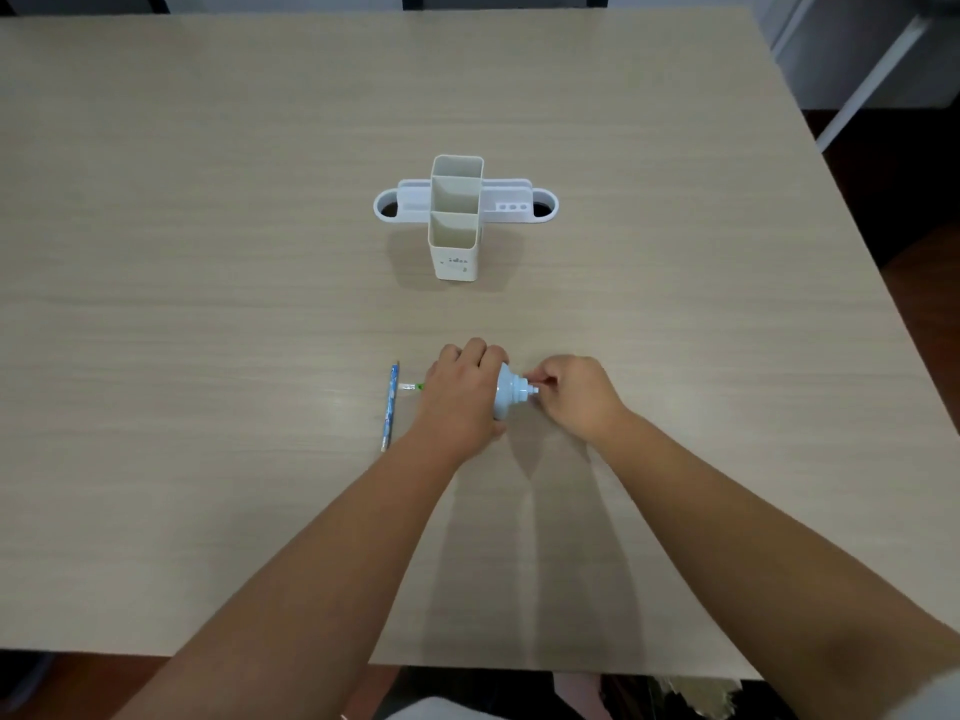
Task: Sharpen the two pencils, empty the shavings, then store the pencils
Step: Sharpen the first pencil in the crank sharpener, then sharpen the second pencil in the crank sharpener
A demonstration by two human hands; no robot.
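A light blue sharpener point(506, 393) lies on its side on the table, wrapped by my left hand point(460, 394). My right hand point(569, 394) pinches the small white crank at the sharpener's right end. A second pencil point(410, 387), white and green, sticks out to the left from under my left hand; its far end is hidden. A blue pencil point(389, 406) lies loose on the table just left of my left hand, pointing away from me. A white pencil holder point(456, 236) with several compartments stands farther back at the middle of the table.
The pale wooden table point(208, 304) spreads wide on both sides. Its near edge runs just below my forearms, and its right edge slants toward a dark floor and white furniture at the upper right.
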